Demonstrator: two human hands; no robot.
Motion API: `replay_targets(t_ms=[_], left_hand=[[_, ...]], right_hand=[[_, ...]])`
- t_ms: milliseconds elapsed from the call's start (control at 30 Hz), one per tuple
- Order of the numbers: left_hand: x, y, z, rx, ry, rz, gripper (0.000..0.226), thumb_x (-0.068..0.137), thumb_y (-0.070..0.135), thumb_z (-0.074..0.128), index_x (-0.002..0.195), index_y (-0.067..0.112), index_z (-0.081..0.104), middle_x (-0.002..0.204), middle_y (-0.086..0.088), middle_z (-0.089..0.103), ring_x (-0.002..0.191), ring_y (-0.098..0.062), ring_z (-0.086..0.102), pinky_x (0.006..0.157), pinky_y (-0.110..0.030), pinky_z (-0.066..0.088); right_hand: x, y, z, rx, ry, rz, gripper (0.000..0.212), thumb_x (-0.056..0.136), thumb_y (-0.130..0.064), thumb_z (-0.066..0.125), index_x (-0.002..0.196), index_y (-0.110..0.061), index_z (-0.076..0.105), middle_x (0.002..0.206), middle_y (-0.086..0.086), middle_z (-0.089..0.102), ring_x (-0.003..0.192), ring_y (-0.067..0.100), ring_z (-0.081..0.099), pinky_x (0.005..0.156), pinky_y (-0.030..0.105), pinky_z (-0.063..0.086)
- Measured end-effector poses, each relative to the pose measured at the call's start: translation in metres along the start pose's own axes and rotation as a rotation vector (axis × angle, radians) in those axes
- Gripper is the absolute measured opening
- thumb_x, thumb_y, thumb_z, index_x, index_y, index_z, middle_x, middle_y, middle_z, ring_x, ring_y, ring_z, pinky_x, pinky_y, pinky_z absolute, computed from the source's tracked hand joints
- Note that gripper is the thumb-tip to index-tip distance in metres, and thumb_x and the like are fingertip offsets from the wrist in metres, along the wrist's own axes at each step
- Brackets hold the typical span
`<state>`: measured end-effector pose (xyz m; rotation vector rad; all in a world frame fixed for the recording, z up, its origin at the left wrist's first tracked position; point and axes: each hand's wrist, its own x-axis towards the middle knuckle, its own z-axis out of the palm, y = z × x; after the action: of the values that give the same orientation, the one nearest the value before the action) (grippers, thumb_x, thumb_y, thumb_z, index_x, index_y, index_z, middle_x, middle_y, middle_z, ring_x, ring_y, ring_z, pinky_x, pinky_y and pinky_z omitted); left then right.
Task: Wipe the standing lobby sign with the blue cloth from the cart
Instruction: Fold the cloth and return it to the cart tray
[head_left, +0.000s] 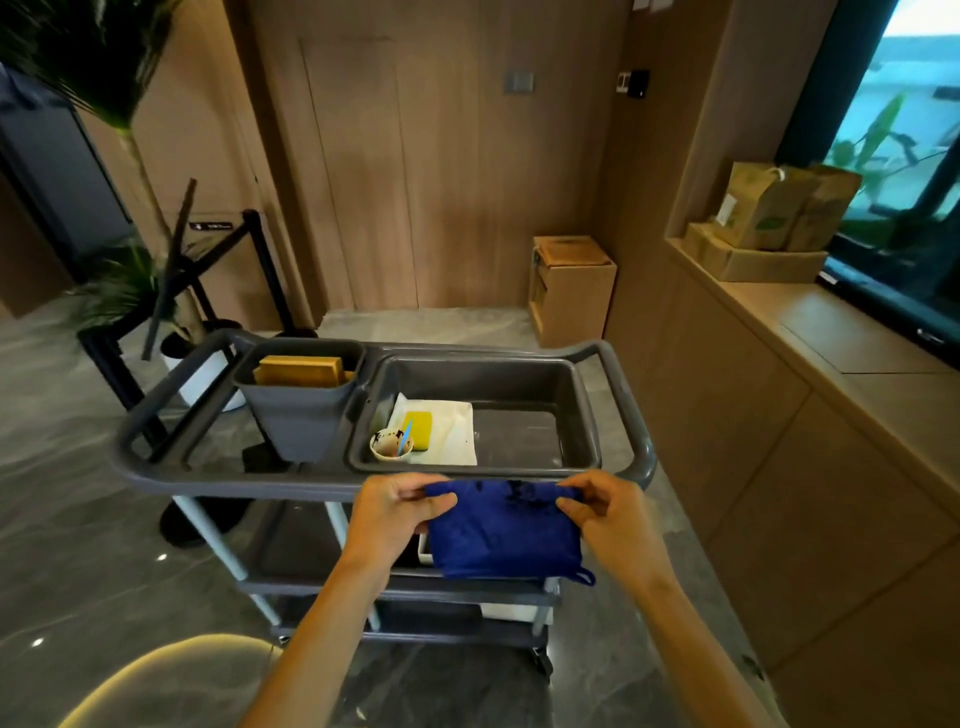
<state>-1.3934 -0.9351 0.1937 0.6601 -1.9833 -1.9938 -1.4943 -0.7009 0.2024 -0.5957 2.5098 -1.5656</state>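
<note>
A blue cloth (504, 535) hangs in front of me, just on the near side of the grey cart (228, 480). My left hand (395, 512) pinches its top left corner and my right hand (602, 512) pinches its top right corner. The cloth is folded over, with dark stains near its top edge and a small loop at its lower right. Behind the cart at the far left stands a black standing sign (210, 227) with a slanted panel, partly hidden by plant leaves.
The cart top holds a grey bin (298, 415) with yellow pads and a tray (519, 436) with a white cloth, yellow sponge and dirty paper cup. A potted plant (130, 291) stands left, a cardboard box (571, 291) by the wall, a counter with paper bags (779, 208) right.
</note>
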Motion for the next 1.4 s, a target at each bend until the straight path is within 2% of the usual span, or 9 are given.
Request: replay_targets(t_ms=[200, 300, 433, 567, 800, 1000, 1100, 1233, 1400], left_hand=[[0.077, -0.003, 0.013, -0.045, 0.012, -0.001, 0.022, 0.081, -0.004, 0.076, 0.086, 0.016, 0.081, 0.093, -0.009, 0.079, 0.091, -0.027, 0.074, 0.067, -0.033, 0.062], [0.127, -0.004, 0.014, -0.017, 0.008, 0.014, 0.020, 0.081, -0.003, 0.076, 0.087, 0.016, 0.080, 0.090, -0.006, 0.080, 0.089, -0.025, 0.075, 0.067, -0.031, 0.062], [0.189, -0.004, 0.018, -0.022, -0.005, -0.004, 0.021, 0.082, -0.002, 0.077, 0.084, 0.018, 0.080, 0.086, -0.003, 0.080, 0.086, -0.022, 0.075, 0.066, -0.031, 0.059], [0.241, -0.011, 0.016, -0.013, -0.025, -0.024, 0.016, 0.083, 0.000, 0.076, 0.092, 0.013, 0.080, 0.088, -0.003, 0.080, 0.085, -0.020, 0.075, 0.063, -0.025, 0.058], [0.304, -0.031, 0.022, -0.064, -0.084, -0.082, 0.022, 0.086, -0.001, 0.072, 0.104, 0.011, 0.078, 0.099, -0.006, 0.079, 0.096, -0.024, 0.074, 0.080, -0.042, 0.062], [0.332, -0.063, 0.039, -0.144, -0.112, -0.169, 0.032, 0.090, 0.006, 0.071, 0.113, 0.029, 0.074, 0.124, 0.001, 0.068, 0.108, -0.016, 0.069, 0.078, -0.032, 0.062], [0.343, -0.075, 0.048, -0.167, -0.145, -0.234, 0.041, 0.091, 0.007, 0.070, 0.116, 0.040, 0.071, 0.132, 0.003, 0.062, 0.114, -0.018, 0.065, 0.084, -0.037, 0.061], [0.359, -0.089, 0.060, -0.193, -0.187, -0.339, 0.057, 0.088, 0.002, 0.071, 0.122, 0.048, 0.065, 0.136, 0.009, 0.056, 0.120, -0.019, 0.061, 0.091, -0.042, 0.059], [0.379, -0.101, 0.070, -0.182, -0.242, -0.404, 0.073, 0.086, -0.006, 0.070, 0.125, 0.055, 0.061, 0.133, 0.019, 0.054, 0.118, -0.015, 0.061, 0.088, -0.040, 0.060]], right_hand=[[0.072, 0.017, 0.008, -0.004, -0.009, 0.045, 0.025, 0.092, -0.007, 0.066, 0.087, -0.031, 0.068, 0.089, -0.009, 0.073, 0.087, 0.003, 0.070, 0.073, 0.021, 0.060], [0.114, 0.024, 0.016, 0.016, 0.016, 0.060, 0.022, 0.092, -0.007, 0.065, 0.088, -0.028, 0.069, 0.087, -0.009, 0.073, 0.084, 0.003, 0.070, 0.070, 0.020, 0.059], [0.170, 0.032, 0.024, 0.056, 0.003, 0.067, 0.019, 0.093, -0.006, 0.064, 0.091, -0.025, 0.069, 0.090, -0.004, 0.075, 0.086, 0.008, 0.072, 0.071, 0.027, 0.062], [0.218, 0.043, 0.038, 0.078, -0.016, 0.122, 0.015, 0.093, -0.006, 0.064, 0.097, -0.020, 0.070, 0.094, -0.005, 0.074, 0.090, 0.006, 0.071, 0.069, 0.017, 0.057], [0.272, 0.069, 0.055, 0.155, -0.045, 0.225, 0.019, 0.092, -0.006, 0.064, 0.106, -0.018, 0.066, 0.105, -0.001, 0.073, 0.096, 0.010, 0.071, 0.075, 0.024, 0.060], [0.299, 0.105, 0.065, 0.247, -0.075, 0.320, 0.032, 0.090, -0.003, 0.065, 0.115, -0.023, 0.064, 0.121, -0.005, 0.066, 0.102, 0.000, 0.068, 0.071, 0.017, 0.057], [0.307, 0.124, 0.070, 0.253, -0.124, 0.358, 0.039, 0.091, -0.003, 0.063, 0.121, -0.029, 0.061, 0.129, -0.009, 0.059, 0.106, -0.001, 0.066, 0.071, 0.016, 0.057], [0.322, 0.149, 0.072, 0.241, -0.177, 0.394, 0.046, 0.093, -0.005, 0.060, 0.128, -0.035, 0.055, 0.136, -0.010, 0.053, 0.113, 0.006, 0.063, 0.076, 0.021, 0.058], [0.341, 0.172, 0.071, 0.267, -0.242, 0.426, 0.055, 0.094, -0.005, 0.058, 0.133, -0.043, 0.050, 0.134, -0.015, 0.049, 0.110, -0.001, 0.064, 0.076, 0.025, 0.060]])
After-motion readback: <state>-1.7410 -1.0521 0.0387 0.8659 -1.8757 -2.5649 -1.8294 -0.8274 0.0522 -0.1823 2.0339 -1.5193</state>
